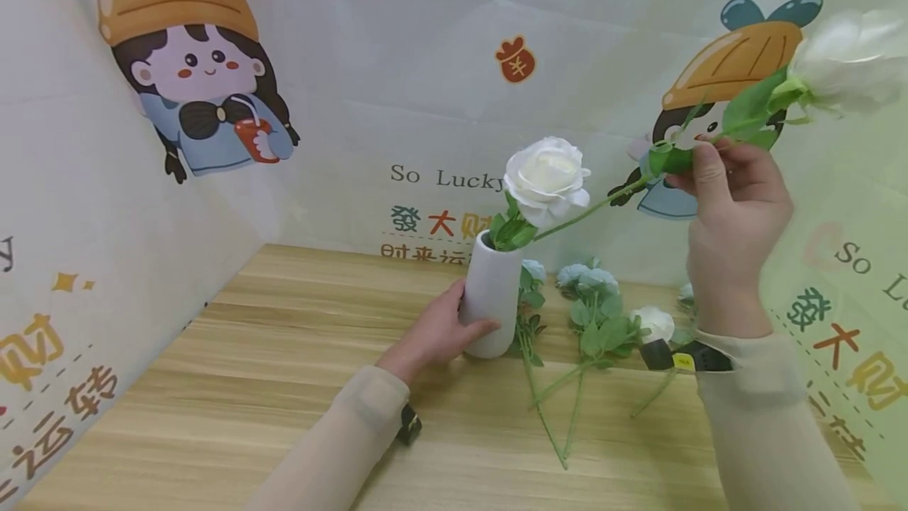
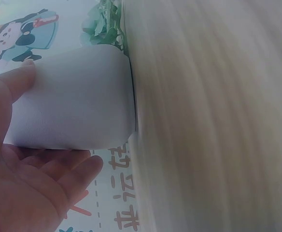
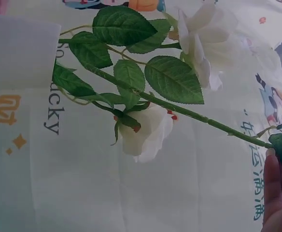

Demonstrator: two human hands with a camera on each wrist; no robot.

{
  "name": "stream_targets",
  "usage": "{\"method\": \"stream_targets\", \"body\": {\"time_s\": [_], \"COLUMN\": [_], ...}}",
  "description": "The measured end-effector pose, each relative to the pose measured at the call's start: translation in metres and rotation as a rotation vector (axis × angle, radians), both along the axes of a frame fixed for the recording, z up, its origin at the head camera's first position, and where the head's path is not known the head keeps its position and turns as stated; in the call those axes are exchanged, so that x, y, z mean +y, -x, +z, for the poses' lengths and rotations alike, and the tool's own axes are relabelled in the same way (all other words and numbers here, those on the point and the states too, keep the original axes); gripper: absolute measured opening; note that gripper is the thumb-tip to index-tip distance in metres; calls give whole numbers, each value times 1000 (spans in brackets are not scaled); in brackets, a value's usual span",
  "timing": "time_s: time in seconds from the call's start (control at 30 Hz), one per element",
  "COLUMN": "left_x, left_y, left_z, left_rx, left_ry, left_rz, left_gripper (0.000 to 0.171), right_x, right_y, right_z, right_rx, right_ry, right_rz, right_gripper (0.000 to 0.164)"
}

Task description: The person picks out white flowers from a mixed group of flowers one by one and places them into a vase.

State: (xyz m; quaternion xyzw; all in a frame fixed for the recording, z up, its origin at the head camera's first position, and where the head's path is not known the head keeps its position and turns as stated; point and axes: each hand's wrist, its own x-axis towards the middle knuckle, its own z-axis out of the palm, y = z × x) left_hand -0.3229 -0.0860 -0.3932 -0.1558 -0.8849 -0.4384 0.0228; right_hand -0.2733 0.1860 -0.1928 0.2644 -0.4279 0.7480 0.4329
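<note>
Head view: left hand round vase, right hand pinch-tight on rose stem, "So Lucky" on backdrop.

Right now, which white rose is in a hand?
The upper-right rose in the head view: its stem is pinched by the right hand. The other white roses stand in the vase or lie on the table.

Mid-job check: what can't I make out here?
- Held rose: bloom blurred, cut off by the right edge, head view.
- Stem inside the white vase: hidden by its wall, head view.
- Pale blue flower: partly hidden by the wrist of the right hand, head view.
</note>
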Motion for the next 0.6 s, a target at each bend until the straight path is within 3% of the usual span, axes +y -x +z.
{"method": "stream_targets", "body": {"time_s": [0.23, 0.6], "left_x": [1, 0], "left_y": [-1, 0], "left_z": [1, 0], "left_rx": [7, 14], "left_ry": [13, 12], "left_rz": [7, 2], "left_gripper": [81, 82], "right_x": [-9, -32], "right_y": [21, 47], "right_z": [-14, -41], "right_rx": [-21, -101], "right_ry": [-77, -314], "right_rz": [24, -36], "right_gripper": [9, 4]}}
